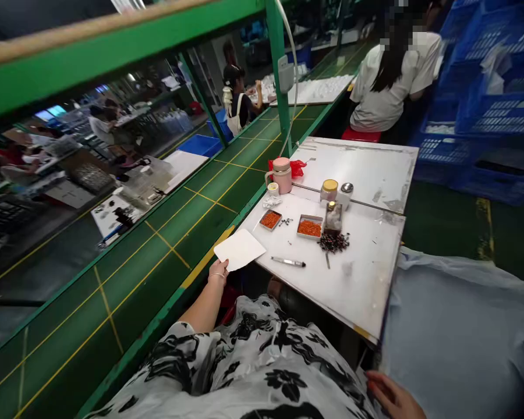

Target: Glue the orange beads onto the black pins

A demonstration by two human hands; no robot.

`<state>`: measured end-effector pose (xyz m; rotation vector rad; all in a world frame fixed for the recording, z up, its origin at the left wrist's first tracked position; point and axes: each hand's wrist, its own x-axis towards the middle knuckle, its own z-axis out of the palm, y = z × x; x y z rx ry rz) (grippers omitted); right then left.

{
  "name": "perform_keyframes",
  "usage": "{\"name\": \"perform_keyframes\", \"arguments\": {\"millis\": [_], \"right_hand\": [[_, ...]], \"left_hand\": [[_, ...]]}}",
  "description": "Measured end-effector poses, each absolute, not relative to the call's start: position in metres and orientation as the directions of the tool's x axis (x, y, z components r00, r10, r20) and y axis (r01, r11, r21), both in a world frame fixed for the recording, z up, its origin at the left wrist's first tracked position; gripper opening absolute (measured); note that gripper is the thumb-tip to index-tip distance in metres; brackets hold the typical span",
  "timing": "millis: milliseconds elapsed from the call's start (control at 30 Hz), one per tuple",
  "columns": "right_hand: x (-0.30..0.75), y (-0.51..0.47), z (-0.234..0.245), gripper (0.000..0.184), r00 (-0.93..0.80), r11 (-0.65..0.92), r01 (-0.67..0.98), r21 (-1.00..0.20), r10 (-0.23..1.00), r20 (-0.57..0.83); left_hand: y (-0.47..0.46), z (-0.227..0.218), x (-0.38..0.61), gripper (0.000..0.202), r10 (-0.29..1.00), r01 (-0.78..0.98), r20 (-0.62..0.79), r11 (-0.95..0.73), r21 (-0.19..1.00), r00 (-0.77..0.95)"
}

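Observation:
My left hand (219, 270) grips a flat white sheet (241, 249) by its near edge, holding it over the gap between the conveyor and the white worktable (353, 285). Low at the right, my right hand (395, 396) hangs beside my clothing with its fingers apart, holding nothing that I can see. On the worktable lie a pen (288, 262), two small trays of orange-red bits (271, 219) (310, 227) and a heap of small dark parts (333, 242). A clear container (333, 216) stands just behind that heap.
A green conveyor (157, 262) with yellow lines runs along my left. A pink mug (282, 176) and a yellow-lidded jar (329, 190) stand farther back on the table. Blue crates (498, 116) are stacked at right, above a pale plastic cover (454, 326). A person (395, 81) sits ahead.

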<state>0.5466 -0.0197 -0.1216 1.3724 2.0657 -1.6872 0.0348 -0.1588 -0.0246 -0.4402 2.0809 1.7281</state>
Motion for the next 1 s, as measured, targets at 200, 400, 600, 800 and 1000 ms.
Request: {"name": "perform_keyframes", "arguments": {"millis": [200, 400, 600, 800, 1000], "right_hand": [[0.322, 0.044, -0.017, 0.041, -0.642, 0.006, 0.579, -0.815, 0.621, -0.451], [0.258, 0.045, -0.012, 0.038, -0.590, -0.042, 0.613, -0.789, 0.640, -0.492], [0.285, 0.042, -0.047, 0.030, -0.568, -0.008, 0.686, -0.727, 0.618, -0.543], [0.287, 0.061, -0.075, 0.026, -0.594, 0.091, 0.703, -0.706, 0.620, -0.512], [0.294, 0.060, -0.102, 0.027, -0.599, 0.143, 0.664, -0.734, 0.689, -0.407]], "left_hand": [[-0.127, -0.041, -0.052, 0.026, 0.086, -0.482, -0.624, 0.556, 0.677, -0.777], [-0.104, -0.040, -0.078, 0.023, 0.182, -0.272, -0.687, 0.824, 0.497, -0.704], [-0.076, -0.053, -0.071, 0.028, 0.261, -0.063, -0.692, 0.912, 0.405, -0.673], [-0.066, -0.041, -0.061, 0.029, 0.357, 0.203, -0.631, 0.931, 0.304, -0.689], [-0.030, -0.007, -0.064, 0.026, 0.640, 0.561, -0.310, 0.767, 0.310, -0.703]]}}
